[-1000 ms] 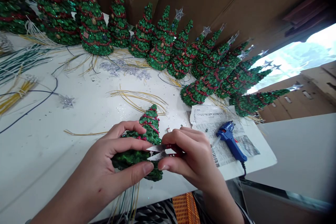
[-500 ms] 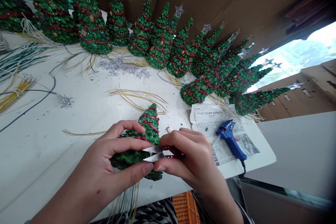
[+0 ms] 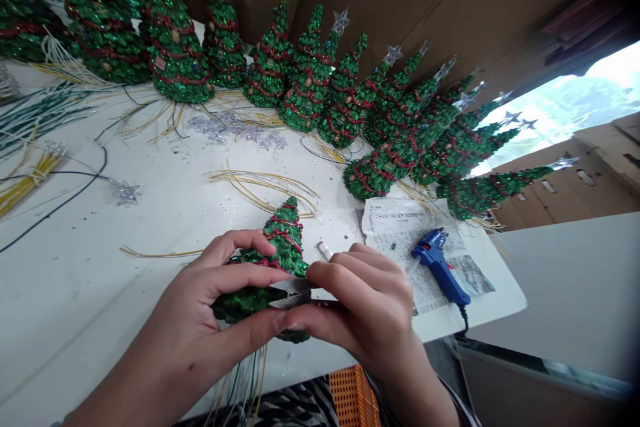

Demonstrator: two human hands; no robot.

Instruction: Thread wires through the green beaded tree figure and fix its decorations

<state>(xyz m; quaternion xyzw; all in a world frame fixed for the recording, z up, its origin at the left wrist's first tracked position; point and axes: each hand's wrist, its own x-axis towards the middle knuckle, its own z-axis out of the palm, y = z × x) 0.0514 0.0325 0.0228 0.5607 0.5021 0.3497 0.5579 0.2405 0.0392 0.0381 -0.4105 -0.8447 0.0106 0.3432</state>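
Observation:
A small green Christmas tree point(image 3: 286, 240) with red garland lies tilted on the table in front of me. My left hand point(image 3: 225, 293) is closed around its lower part, thumb and index finger reaching toward the blades. In my right hand point(image 3: 365, 300) is a pair of thread snips point(image 3: 295, 293), its two pointed blades a little apart over the tree's side. Whatever lies between the blades is too small to make out. Thin wires point(image 3: 245, 373) hang from the tree's base toward the table's front edge. A small whitish piece point(image 3: 325, 251) lies beyond my right fingers.
Several finished-looking glittery trees point(image 3: 180, 53) line the back, some topped with clear stars. A blue glue gun point(image 3: 440, 267) rests on newspaper point(image 3: 400, 220) at right. Yellow wires point(image 3: 270, 190), loose clear stars point(image 3: 235, 127) and a single star point(image 3: 125, 192) lie on the white table point(image 3: 75, 300).
My right hand has shifted slightly, its fingers wrapping further over the snips' handles. The whitish piece beyond them shows more. My left hand and the tree have barely moved.

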